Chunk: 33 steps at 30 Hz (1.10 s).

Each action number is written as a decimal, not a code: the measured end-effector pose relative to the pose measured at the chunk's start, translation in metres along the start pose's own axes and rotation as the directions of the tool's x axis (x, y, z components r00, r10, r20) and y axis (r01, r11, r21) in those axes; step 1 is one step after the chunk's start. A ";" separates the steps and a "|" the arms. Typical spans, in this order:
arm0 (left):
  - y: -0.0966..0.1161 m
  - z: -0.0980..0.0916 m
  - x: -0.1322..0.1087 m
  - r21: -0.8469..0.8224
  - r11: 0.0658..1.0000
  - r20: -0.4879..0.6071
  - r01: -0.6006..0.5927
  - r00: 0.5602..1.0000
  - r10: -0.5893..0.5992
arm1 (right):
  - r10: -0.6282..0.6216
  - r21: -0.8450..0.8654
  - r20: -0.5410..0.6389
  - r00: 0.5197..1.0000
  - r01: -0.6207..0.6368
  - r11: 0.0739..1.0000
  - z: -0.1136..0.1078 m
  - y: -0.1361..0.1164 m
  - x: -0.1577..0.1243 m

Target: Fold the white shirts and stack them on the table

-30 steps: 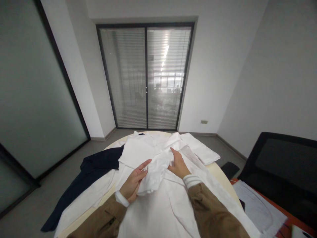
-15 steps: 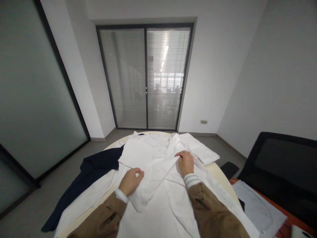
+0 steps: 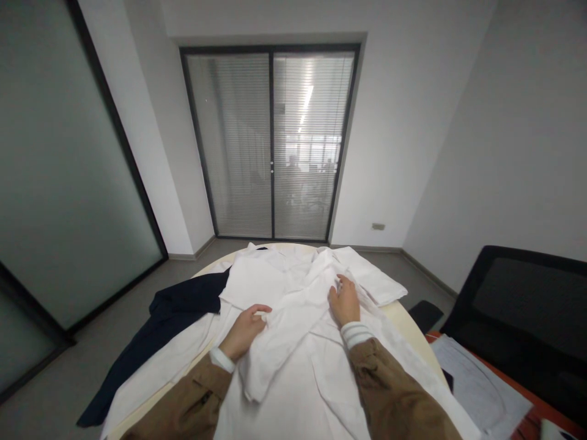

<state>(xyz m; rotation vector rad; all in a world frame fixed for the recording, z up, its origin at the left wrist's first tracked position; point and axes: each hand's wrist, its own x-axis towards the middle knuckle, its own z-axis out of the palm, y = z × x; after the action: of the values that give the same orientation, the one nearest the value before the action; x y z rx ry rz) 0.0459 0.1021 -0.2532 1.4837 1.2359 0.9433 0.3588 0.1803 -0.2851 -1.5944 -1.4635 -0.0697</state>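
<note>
A white shirt lies spread over the round table, a sleeve-like fold running diagonally across its front. My left hand is at the left edge of this fold, index finger stretched out and thumb apart from it, the fingertips at the cloth. Over the right part of the shirt, my right hand has its thumb and index finger apart, touching or just above the fabric; its other fingers are partly hidden. Both forearms wear brown sleeves with pale cuffs.
Dark navy cloth hangs over the left side of the pale table, beside more white cloth. At the right stand a black mesh chair and an orange-red surface with papers. A glass door with blinds is ahead.
My right hand has loosened its pinch and its fingers have spread. My left index finger has straightened away from the thumb. The diagonal fold has shifted slightly left and toward me.
</note>
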 end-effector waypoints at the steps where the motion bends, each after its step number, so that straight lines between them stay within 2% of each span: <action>1: 0.000 0.000 0.000 -0.008 1.000 0.008 0.017 1.000 -0.017 | 0.003 0.047 0.001 1.000 -0.003 0.999 0.001 0.002 0.000; 3: 0.001 0.001 -0.001 0.103 0.994 -0.079 -0.047 0.995 0.055 | 0.002 0.120 0.008 1.000 -0.003 0.993 0.003 0.005 0.000; 5: 0.005 0.002 -0.004 0.293 0.939 -0.186 -0.181 0.952 0.242 | -0.006 0.148 0.011 1.000 0.004 0.989 0.004 0.006 0.001; 7: 0.010 0.003 -0.009 0.438 0.839 -0.151 -0.322 0.894 0.422 | 0.001 0.144 0.007 1.000 -0.002 0.990 0.004 0.006 0.002; 9: 0.012 0.005 -0.014 0.507 0.740 -0.002 -0.441 0.858 0.513 | 0.020 0.126 0.000 1.000 -0.020 0.992 0.004 0.006 0.002; 12: 0.007 0.008 -0.018 0.558 0.652 0.245 -0.513 0.853 0.462 | 0.032 0.102 -0.010 0.999 -0.031 0.994 0.003 0.005 0.002; 14: -0.003 0.010 -0.019 0.598 0.636 0.328 -0.488 0.873 0.361 | 0.036 0.089 -0.029 0.999 -0.033 0.995 0.001 0.003 0.003; 16: -0.012 0.010 -0.018 0.629 0.634 0.352 -0.450 0.892 0.284 | 0.048 0.068 -0.065 0.997 -0.044 0.997 -0.003 0.001 0.008; 18: -0.018 0.010 -0.018 0.639 0.628 0.360 -0.444 0.894 0.265 | 0.069 0.025 -0.098 0.993 -0.067 0.997 -0.008 -0.001 0.018; 22: -0.016 0.007 -0.018 0.637 0.616 0.392 -0.464 0.883 0.259 | 0.098 -0.124 -0.090 0.991 -0.109 0.986 -0.025 -0.008 0.060; 24: -0.014 0.006 -0.018 0.645 0.612 0.404 -0.458 0.884 0.235 | 0.168 -0.197 -0.040 0.985 -0.172 0.965 -0.032 -0.010 0.088; 27: -0.012 0.004 -0.018 0.641 0.611 0.414 -0.464 0.880 0.234 | 0.311 -0.227 0.130 0.942 -0.277 0.934 -0.032 -0.011 0.126; 33: -0.014 0.001 -0.017 0.623 0.609 0.426 -0.491 0.866 0.262 | 0.324 -0.160 0.315 0.892 -0.287 0.944 -0.001 -0.010 0.169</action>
<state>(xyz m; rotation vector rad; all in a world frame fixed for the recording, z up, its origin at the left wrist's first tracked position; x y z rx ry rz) 0.0405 0.0856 -0.2671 2.5067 1.1248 0.4445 0.3997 0.3050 -0.1776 -1.9847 -1.4599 0.3280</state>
